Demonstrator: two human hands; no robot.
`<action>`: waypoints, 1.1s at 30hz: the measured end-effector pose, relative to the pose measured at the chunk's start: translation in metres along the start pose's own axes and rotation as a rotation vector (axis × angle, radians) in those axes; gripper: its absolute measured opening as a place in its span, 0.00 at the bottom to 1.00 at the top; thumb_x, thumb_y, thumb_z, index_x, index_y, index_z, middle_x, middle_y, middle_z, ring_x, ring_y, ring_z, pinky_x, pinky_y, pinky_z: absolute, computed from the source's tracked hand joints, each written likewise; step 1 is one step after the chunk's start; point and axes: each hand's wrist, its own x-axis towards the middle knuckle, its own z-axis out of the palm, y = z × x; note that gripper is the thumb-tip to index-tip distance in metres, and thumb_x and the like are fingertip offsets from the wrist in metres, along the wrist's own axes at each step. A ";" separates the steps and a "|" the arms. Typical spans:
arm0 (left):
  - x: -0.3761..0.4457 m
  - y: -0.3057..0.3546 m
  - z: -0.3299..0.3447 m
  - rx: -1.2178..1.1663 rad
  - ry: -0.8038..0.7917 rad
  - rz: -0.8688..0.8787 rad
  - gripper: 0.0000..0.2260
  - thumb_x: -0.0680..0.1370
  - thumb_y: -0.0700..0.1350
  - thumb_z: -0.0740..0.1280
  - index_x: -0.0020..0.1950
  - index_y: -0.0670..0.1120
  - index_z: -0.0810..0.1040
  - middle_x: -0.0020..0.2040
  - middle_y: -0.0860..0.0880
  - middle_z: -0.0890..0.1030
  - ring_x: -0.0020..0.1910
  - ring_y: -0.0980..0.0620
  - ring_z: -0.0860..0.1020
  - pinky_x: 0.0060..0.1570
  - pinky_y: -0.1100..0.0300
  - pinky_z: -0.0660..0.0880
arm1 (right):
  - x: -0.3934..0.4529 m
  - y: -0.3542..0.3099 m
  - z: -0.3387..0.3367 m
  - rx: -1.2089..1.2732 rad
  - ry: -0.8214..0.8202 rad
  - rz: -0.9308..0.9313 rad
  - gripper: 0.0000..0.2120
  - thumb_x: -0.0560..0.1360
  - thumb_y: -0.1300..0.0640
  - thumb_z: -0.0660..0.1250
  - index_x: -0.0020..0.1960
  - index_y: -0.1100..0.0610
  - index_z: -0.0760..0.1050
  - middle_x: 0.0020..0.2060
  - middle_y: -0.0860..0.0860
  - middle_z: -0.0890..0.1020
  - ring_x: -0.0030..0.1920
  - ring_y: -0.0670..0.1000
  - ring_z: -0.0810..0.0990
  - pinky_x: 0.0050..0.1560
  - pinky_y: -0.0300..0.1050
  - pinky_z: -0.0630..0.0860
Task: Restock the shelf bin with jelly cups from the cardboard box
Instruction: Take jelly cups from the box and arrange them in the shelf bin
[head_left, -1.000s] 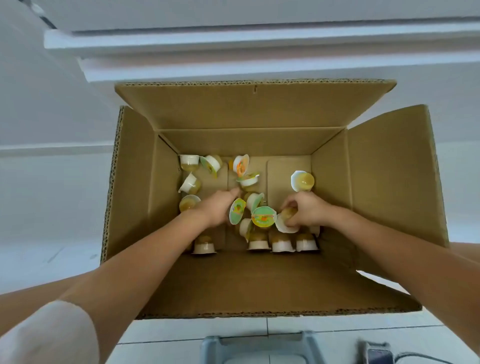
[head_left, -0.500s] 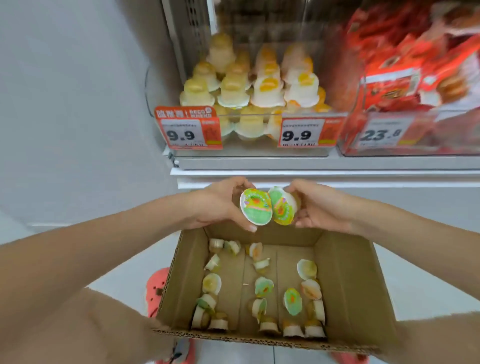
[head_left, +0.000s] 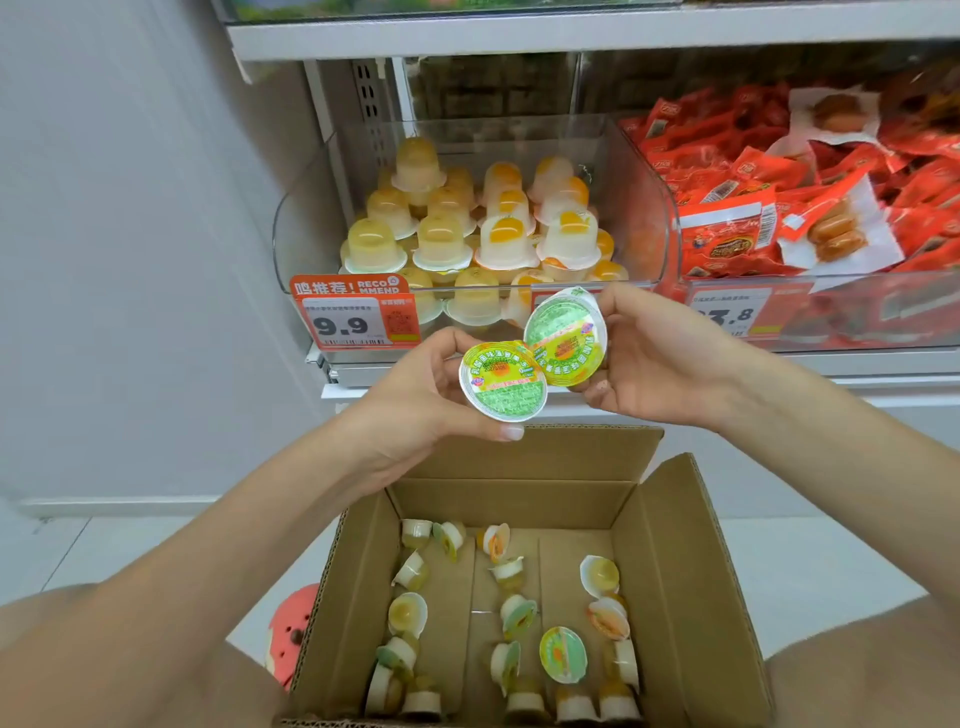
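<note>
My left hand (head_left: 421, 397) grips a jelly cup (head_left: 503, 380) with a green and yellow foil lid facing me. My right hand (head_left: 657, 364) grips a second jelly cup (head_left: 565, 335), its lid tilted and touching the first. Both cups hover in front of the clear shelf bin (head_left: 306, 218), which holds several upside-down jelly cups (head_left: 506, 234) stacked in a pile. Below my hands stands the open cardboard box (head_left: 691, 597) with several loose jelly cups (head_left: 563, 654) scattered on its bottom.
A second clear bin (head_left: 883, 312) to the right is full of red snack packets (head_left: 727, 228). Price tags reading 9.9 (head_left: 356, 319) and 23.8 (head_left: 727, 314) hang on the bin fronts. A white shelf (head_left: 571, 31) runs above. A pink object (head_left: 291, 639) lies left of the box.
Both hands lifted out of the box, each with a jelly cup, and rose to the front of the shelf bin. The view swung up from the box to the shelf.
</note>
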 end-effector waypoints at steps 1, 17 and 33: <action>0.003 0.001 0.000 -0.004 0.006 -0.001 0.23 0.57 0.29 0.74 0.46 0.45 0.71 0.42 0.51 0.83 0.43 0.56 0.81 0.40 0.65 0.78 | 0.002 0.001 -0.001 0.007 -0.006 -0.001 0.10 0.76 0.56 0.58 0.54 0.58 0.72 0.33 0.53 0.73 0.27 0.49 0.69 0.24 0.37 0.68; -0.001 -0.007 0.008 0.252 0.356 0.095 0.27 0.62 0.47 0.79 0.59 0.46 0.75 0.43 0.52 0.85 0.43 0.54 0.83 0.41 0.67 0.76 | 0.010 0.020 0.019 -0.327 -0.043 -0.309 0.21 0.71 0.52 0.70 0.62 0.58 0.77 0.55 0.59 0.82 0.57 0.58 0.80 0.62 0.51 0.76; -0.004 0.004 -0.036 0.493 0.490 0.129 0.21 0.70 0.41 0.75 0.57 0.49 0.70 0.51 0.54 0.79 0.50 0.57 0.78 0.44 0.70 0.73 | 0.032 -0.027 0.064 -0.509 0.290 -0.608 0.22 0.64 0.54 0.79 0.56 0.51 0.79 0.46 0.48 0.84 0.45 0.46 0.82 0.44 0.39 0.79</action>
